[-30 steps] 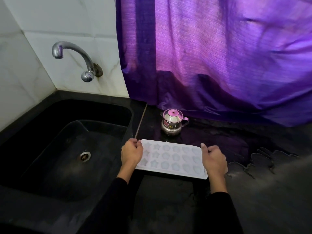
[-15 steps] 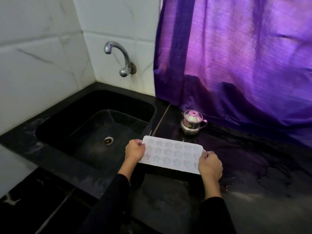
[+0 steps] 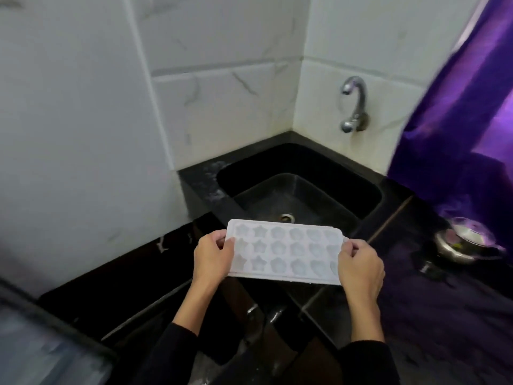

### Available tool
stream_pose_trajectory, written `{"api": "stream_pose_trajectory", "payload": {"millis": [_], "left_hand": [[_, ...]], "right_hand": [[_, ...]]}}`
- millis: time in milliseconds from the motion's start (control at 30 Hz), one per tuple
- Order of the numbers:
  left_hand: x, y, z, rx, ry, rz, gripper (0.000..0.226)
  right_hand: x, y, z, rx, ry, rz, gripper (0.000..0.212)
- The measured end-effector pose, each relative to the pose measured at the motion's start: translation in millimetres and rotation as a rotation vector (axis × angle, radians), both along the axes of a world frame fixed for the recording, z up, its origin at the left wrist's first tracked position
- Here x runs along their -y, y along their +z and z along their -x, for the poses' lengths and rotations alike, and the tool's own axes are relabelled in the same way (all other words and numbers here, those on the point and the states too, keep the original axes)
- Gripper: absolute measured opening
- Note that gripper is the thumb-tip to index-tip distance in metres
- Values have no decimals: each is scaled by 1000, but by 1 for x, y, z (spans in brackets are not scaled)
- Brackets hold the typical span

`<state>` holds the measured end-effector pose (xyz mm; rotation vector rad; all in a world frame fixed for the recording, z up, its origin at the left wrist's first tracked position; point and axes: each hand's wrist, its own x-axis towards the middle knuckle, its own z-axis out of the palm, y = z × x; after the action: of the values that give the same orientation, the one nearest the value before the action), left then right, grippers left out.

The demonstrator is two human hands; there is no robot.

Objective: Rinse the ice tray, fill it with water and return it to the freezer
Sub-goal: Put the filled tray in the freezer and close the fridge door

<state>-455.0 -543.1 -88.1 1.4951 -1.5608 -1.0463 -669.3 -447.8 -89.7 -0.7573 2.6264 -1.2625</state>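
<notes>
Both hands (image 3: 212, 255) (image 3: 361, 263) grip ice tray (image 3: 286, 252) ends

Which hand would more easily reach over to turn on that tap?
Probably the right hand. Both hands grip the ice tray by its short ends, but the tap is on the wall up and to the right, nearer that side. The left hand could keep holding the tray over the sink.

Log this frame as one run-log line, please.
phase: carrying | ice tray level, in front of the sink | left hand grips left end | right hand grips right end | tap not running
</notes>
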Motion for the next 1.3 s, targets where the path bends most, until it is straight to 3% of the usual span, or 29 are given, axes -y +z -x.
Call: {"api": "stream_pose_trajectory", "payload": {"millis": [333,667,967,1167,1300], "left_hand": [[-50,6,-159,-1,532,71,23],[-134,9,-261,-30,1119,62,22],[-243,15,-341,-16,1624,31,26],[-310,25,-405,3,1819,52,21],[-349,35,-453,65,1863,31,31]], "right_hand": [[70,23,-136,-68,514,25,23],[115,33,-293,-77,1117,95,26],[66,22,-466,-66,1575,32,29],[13,22,-575,-73,1797,24,33],[-19,29,-650,-52,1932,69,30]]}}
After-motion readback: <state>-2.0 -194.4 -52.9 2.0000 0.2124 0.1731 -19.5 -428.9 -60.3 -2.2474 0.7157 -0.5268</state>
